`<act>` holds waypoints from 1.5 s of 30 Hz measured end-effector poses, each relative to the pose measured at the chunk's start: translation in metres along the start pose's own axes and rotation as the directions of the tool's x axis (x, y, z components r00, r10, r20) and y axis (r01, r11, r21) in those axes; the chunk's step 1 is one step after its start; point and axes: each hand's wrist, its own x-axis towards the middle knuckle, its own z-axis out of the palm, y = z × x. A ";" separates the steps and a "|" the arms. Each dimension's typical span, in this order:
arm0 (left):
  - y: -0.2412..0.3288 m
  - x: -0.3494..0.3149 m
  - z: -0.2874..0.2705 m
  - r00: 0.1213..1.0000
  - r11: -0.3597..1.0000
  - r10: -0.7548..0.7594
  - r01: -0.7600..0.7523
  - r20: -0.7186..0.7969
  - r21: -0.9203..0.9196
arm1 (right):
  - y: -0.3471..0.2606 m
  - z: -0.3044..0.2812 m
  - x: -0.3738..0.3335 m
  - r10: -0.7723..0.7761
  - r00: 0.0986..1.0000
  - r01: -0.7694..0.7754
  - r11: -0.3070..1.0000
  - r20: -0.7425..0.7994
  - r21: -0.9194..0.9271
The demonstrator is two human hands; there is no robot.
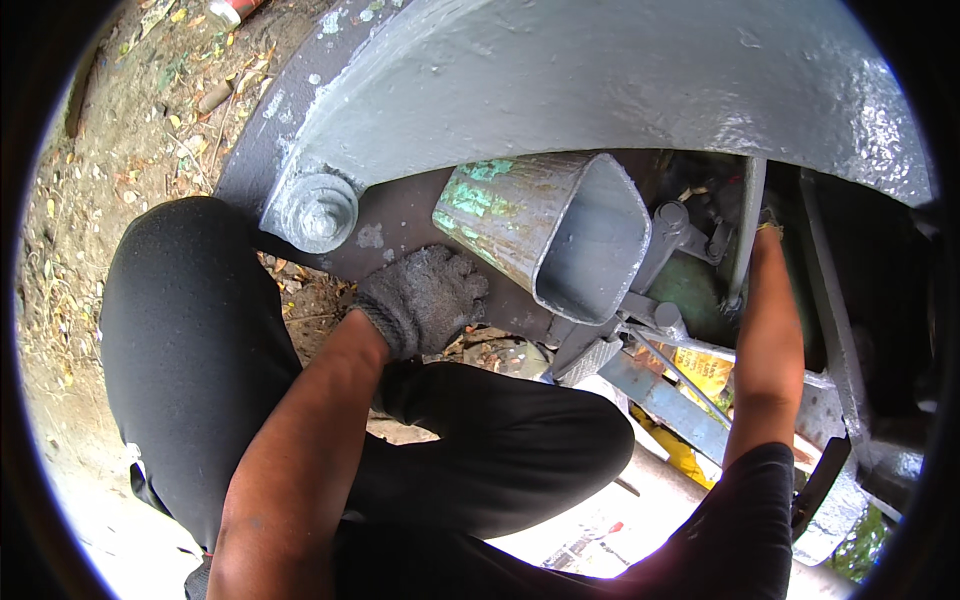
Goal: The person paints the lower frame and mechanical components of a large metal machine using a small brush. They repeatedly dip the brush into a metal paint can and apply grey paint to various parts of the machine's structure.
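My left hand (pixel 430 298), in a grey knitted glove, rests at the edge of a dark metal plate (pixel 395 215). Its fingers look curled, and whatever lies under them is hidden. Just beyond it sits a tapered metal chute (pixel 515 210) with worn green paint and a wide grey mouth facing right. My right hand (pixel 768 230) reaches far into the dark interior of the grey machine, beside a curved grey bar (pixel 748 225). Shadow and metal parts conceal its fingers. A bit of thin yellowish material shows near that wrist.
A large curved grey housing (pixel 600 75) arches across the top, with a round bolted boss (pixel 318 212) at its left end. Grey pivots and levers (pixel 672 225) lie right of the chute. A slanted bar (pixel 835 310) stands beside my right forearm. Dirt ground (pixel 110 200) with leaves spreads left.
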 end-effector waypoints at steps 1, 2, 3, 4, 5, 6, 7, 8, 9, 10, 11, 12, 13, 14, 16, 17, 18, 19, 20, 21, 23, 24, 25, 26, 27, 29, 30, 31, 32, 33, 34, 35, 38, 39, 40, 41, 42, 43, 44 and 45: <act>0.000 0.000 0.000 1.000 1.000 -0.005 0.005 -0.008 -0.002 | 0.002 -0.003 -0.001 0.003 1.000 -0.003 1.000 0.001 0.008; 0.000 -0.001 0.000 1.000 1.000 -0.011 0.011 -0.016 -0.007 | 0.003 -0.002 0.000 0.007 1.000 -0.007 1.000 0.004 0.014; 0.000 -0.001 0.000 0.999 1.000 0.005 -0.005 -0.047 -0.006 | 0.006 -0.006 -0.001 0.011 1.000 -0.011 1.000 0.006 0.019; -0.001 -0.001 0.000 0.997 1.000 0.023 -0.023 -0.078 -0.004 | 0.008 -0.005 -0.002 0.016 1.000 -0.016 1.000 0.006 0.024; -0.002 -0.001 0.000 0.993 0.999 0.040 -0.040 -0.110 0.001 | 0.010 -0.006 -0.003 0.020 1.000 -0.020 0.999 0.005 0.030; -0.003 -0.001 0.001 0.996 0.999 0.045 -0.046 -0.073 -0.008 | 0.012 -0.009 -0.005 0.020 1.000 -0.020 0.999 0.002 0.036; -0.003 0.000 0.002 0.998 0.999 0.048 -0.049 -0.036 -0.018 | 0.012 -0.008 -0.004 0.018 1.000 -0.018 0.999 0.001 0.042; -0.004 0.000 0.002 0.999 0.998 0.045 -0.046 -0.010 -0.035 | 0.013 -0.011 -0.007 0.016 1.000 -0.016 0.999 -0.001 0.049; -0.005 0.001 0.003 0.999 0.999 0.041 -0.041 -0.001 -0.021 | 0.012 -0.009 -0.006 0.016 1.000 -0.016 0.998 0.001 0.054; -0.005 0.001 0.005 1.000 0.999 0.031 -0.031 -0.005 -0.019 | 0.011 -0.010 -0.007 0.017 1.000 -0.017 0.998 0.005 0.056; -0.005 0.001 0.006 1.000 1.000 0.023 -0.023 -0.009 -0.017 | 0.009 -0.006 -0.006 0.021 1.000 -0.021 0.998 0.008 0.058; -0.005 0.002 0.007 1.000 0.999 0.022 -0.022 -0.003 -0.042 | 0.006 -0.004 -0.005 0.026 1.000 -0.026 0.998 0.007 0.061; -0.005 0.002 0.009 1.000 0.998 0.022 -0.021 0.003 -0.062 | 0.003 0.001 -0.005 0.029 1.000 -0.029 0.997 0.004 0.068; -0.004 0.002 0.009 1.000 0.997 0.018 -0.017 0.007 -0.080 | 0.000 0.004 -0.005 0.028 1.000 -0.028 0.997 0.000 0.074; -0.003 0.002 0.010 0.997 0.994 -0.049 0.042 -0.067 -0.098 | -0.004 0.010 -0.006 0.026 1.000 -0.026 0.996 -0.002 0.085; -0.002 0.002 0.010 0.991 0.991 -0.084 0.073 -0.100 -0.110 | -0.005 0.013 -0.008 0.025 1.000 -0.025 0.996 0.001 0.091; -0.001 0.001 0.010 0.991 0.990 -0.099 0.088 -0.093 -0.114 | -0.005 0.013 -0.010 0.023 1.000 -0.023 0.995 0.006 0.095; -0.001 0.001 0.009 0.990 0.988 -0.111 0.100 -0.087 -0.120 | -0.005 0.014 -0.011 0.024 1.000 -0.025 0.995 0.009 0.099; -0.001 0.000 0.008 0.992 0.986 -0.111 0.101 -0.066 -0.133 | -0.003 0.012 -0.012 0.027 1.000 -0.028 0.994 0.011 0.102; -0.001 0.000 0.007 0.995 0.993 -0.060 0.051 -0.081 -0.106 | -0.002 0.011 -0.012 0.032 0.999 -0.033 0.994 0.011 0.107; -0.004 0.000 0.003 0.996 0.996 0.051 -0.056 -0.080 -0.066 | 0.000 0.007 -0.008 0.038 0.999 -0.038 0.992 0.008 0.119; -0.003 -0.001 0.002 0.996 0.996 0.043 -0.048 -0.073 -0.071 | 0.002 0.001 -0.006 0.040 0.999 -0.041 0.991 0.006 0.125; -0.003 -0.001 0.001 0.997 0.996 0.025 -0.031 -0.069 -0.083 | 0.003 -0.003 -0.004 0.043 0.999 -0.044 0.991 0.006 0.130; -0.003 -0.001 0.001 0.998 0.995 0.007 -0.013 -0.064 -0.100 | 0.006 -0.006 -0.003 0.044 0.999 -0.044 0.990 0.008 0.133; -0.003 -0.001 0.001 0.999 0.997 -0.013 0.009 -0.048 -0.076 | 0.007 -0.008 0.000 0.042 0.999 -0.044 0.990 0.011 0.134; -0.002 0.000 0.001 0.999 0.998 -0.033 0.031 -0.022 -0.061 | 0.008 -0.008 0.003 0.046 0.999 -0.047 0.989 0.013 0.138; -0.002 0.000 0.001 0.999 0.999 -0.029 0.028 -0.017 -0.040 | 0.009 -0.006 0.004 0.049 0.999 -0.050 0.989 0.014 0.142; -0.002 0.000 0.002 1.000 0.999 -0.020 0.019 -0.021 -0.046 | 0.008 -0.007 0.006 0.049 0.999 -0.051 0.988 0.014 0.146; -0.001 0.000 0.002 0.999 0.999 -0.027 0.026 -0.020 -0.040 | 0.009 -0.003 0.004 0.048 0.999 -0.049 0.988 0.014 0.148; -0.002 0.000 0.002 1.000 0.999 -0.024 0.024 -0.016 -0.035 | 0.008 -0.006 0.005 0.050 0.999 -0.052 0.987 0.015 0.152; -0.001 0.001 0.003 0.999 0.999 -0.034 0.034 -0.005 -0.019 | 0.008 -0.003 0.004 0.054 0.998 -0.056 0.986 0.017 0.157; -0.002 0.001 0.003 0.999 0.998 -0.043 0.044 0.012 -0.041 | 0.008 -0.006 0.002 0.056 0.998 -0.058 0.985 0.019 0.162; -0.003 0.003 0.003 1.000 0.998 -0.018 0.020 0.025 -0.055 | 0.009 -0.005 0.005 0.068 0.998 -0.070 0.982 0.016 0.176; -0.003 0.003 0.002 0.999 1.000 -0.008 0.009 0.036 -0.027 | 0.012 -0.007 0.003 0.072 0.997 -0.074 0.980 0.014 0.183; -0.003 0.002 0.002 0.998 1.000 0.001 0.000 0.060 -0.018 | 0.012 -0.005 0.006 0.071 0.997 -0.072 0.979 0.014 0.191; -0.003 0.002 0.001 0.998 1.000 0.005 -0.005 0.065 0.005 | 0.014 -0.005 0.006 0.067 0.998 -0.069 0.977 0.015 0.200; -0.002 0.001 0.001 1.000 1.000 -0.001 0.002 0.013 -0.016 | 0.014 -0.003 0.008 0.067 0.998 -0.070 0.976 0.019 0.207; -0.002 0.000 0.001 0.998 1.000 -0.009 0.008 -0.057 -0.027 | 0.015 -0.001 0.009 0.069 0.997 -0.072 0.975 0.023 0.212; -0.001 -0.001 0.001 0.992 0.999 -0.016 0.011 -0.128 -0.040 | 0.015 0.000 0.011 0.074 0.997 -0.078 0.973 0.027 0.215; -0.001 -0.001 0.001 0.994 0.999 0.006 -0.009 -0.112 -0.032 | 0.014 0.004 0.013 0.082 0.996 -0.086 0.971 0.027 0.221</act>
